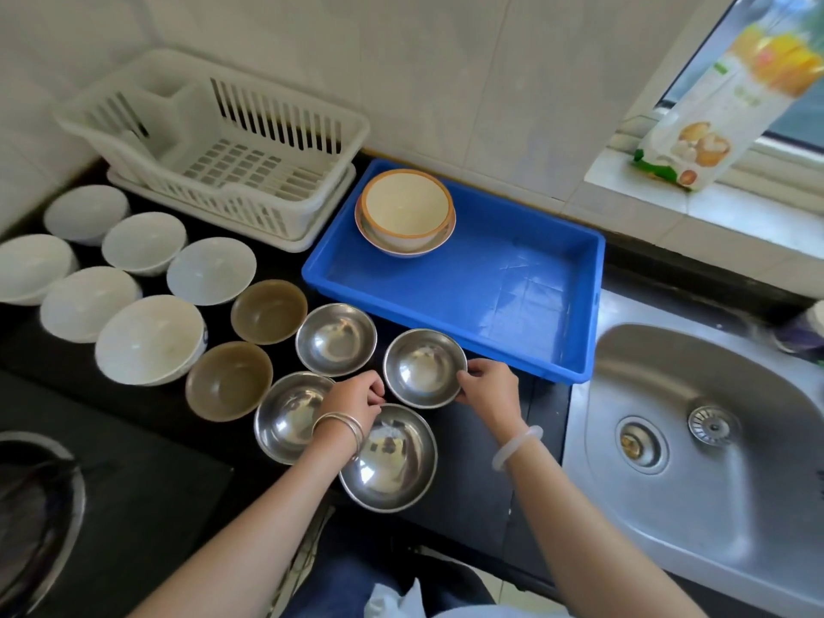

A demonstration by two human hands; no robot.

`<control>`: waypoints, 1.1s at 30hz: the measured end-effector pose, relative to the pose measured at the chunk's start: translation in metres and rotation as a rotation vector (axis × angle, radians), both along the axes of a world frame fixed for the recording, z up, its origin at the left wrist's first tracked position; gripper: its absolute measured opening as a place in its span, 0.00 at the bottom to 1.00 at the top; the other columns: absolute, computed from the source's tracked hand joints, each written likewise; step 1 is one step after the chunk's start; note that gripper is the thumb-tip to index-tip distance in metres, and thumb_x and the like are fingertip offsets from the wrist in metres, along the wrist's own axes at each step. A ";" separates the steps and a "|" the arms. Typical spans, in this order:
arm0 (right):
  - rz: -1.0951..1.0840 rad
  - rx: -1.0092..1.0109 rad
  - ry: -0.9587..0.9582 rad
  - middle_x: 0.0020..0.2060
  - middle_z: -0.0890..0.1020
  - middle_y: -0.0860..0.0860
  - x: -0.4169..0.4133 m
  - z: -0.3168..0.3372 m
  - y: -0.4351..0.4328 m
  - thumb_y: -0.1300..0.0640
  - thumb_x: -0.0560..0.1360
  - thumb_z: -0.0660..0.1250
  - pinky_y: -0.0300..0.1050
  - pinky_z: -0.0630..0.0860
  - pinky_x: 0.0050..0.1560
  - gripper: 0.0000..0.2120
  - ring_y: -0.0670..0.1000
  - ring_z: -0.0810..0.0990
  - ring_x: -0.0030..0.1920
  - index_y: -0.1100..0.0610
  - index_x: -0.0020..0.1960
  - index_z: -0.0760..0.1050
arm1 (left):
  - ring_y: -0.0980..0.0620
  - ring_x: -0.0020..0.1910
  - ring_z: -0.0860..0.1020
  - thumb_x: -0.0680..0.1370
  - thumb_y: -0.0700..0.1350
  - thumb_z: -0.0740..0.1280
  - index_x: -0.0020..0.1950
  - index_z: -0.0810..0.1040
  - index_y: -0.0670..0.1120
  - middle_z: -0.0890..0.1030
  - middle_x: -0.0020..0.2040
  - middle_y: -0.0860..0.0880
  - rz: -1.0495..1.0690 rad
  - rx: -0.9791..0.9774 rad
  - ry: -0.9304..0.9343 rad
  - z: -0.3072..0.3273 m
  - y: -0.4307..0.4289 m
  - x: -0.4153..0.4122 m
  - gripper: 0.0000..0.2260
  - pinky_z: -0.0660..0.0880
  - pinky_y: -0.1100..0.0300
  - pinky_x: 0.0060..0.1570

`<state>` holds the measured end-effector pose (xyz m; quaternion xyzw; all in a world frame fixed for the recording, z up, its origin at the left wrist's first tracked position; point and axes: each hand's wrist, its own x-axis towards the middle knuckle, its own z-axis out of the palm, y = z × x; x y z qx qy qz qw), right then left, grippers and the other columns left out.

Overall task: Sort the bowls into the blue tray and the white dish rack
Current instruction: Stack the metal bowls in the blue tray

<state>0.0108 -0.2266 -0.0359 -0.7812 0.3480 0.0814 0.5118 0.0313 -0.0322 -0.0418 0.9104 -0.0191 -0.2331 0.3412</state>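
A steel bowl (423, 367) sits on the black counter just in front of the blue tray (526, 305). My left hand (356, 401) pinches its left rim and my right hand (488, 388) grips its right rim. Three more steel bowls (335, 339) (285, 417) (392, 461) lie around it. Two brown bowls (269, 310) (228, 380) stand to the left, then several white bowls (149, 339). Two nested cream bowls with orange rims (405, 210) rest in the tray's back left corner. The white dish rack (214, 145) holds nothing.
A steel sink (695, 439) lies to the right of the counter. A gas hob (40, 519) is at the lower left. A printed carton (722, 95) leans on the window sill at the upper right. The tiled wall runs behind the rack and tray.
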 end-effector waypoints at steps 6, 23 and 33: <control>-0.052 -0.053 -0.046 0.31 0.83 0.47 -0.015 0.021 -0.021 0.63 0.72 0.64 0.29 0.76 0.30 0.09 0.42 0.82 0.28 0.56 0.38 0.82 | 0.55 0.40 0.78 0.71 0.41 0.69 0.44 0.79 0.47 0.82 0.40 0.53 0.012 -0.044 0.005 0.001 -0.010 0.011 0.04 0.69 0.64 0.41; -0.042 -0.126 0.020 0.31 0.84 0.46 -0.047 0.026 -0.029 0.59 0.70 0.69 0.37 0.79 0.38 0.05 0.43 0.83 0.31 0.51 0.37 0.81 | 0.52 0.49 0.78 0.73 0.40 0.68 0.53 0.80 0.44 0.82 0.51 0.46 0.270 -0.271 0.143 -0.015 -0.034 0.023 0.09 0.74 0.57 0.55; -0.028 -0.142 0.058 0.33 0.82 0.48 -0.048 0.008 -0.018 0.59 0.70 0.69 0.33 0.70 0.31 0.03 0.44 0.80 0.34 0.51 0.39 0.78 | 0.51 0.41 0.77 0.77 0.35 0.63 0.60 0.75 0.38 0.78 0.42 0.47 0.514 -0.616 0.534 -0.011 -0.030 0.014 0.12 0.75 0.56 0.46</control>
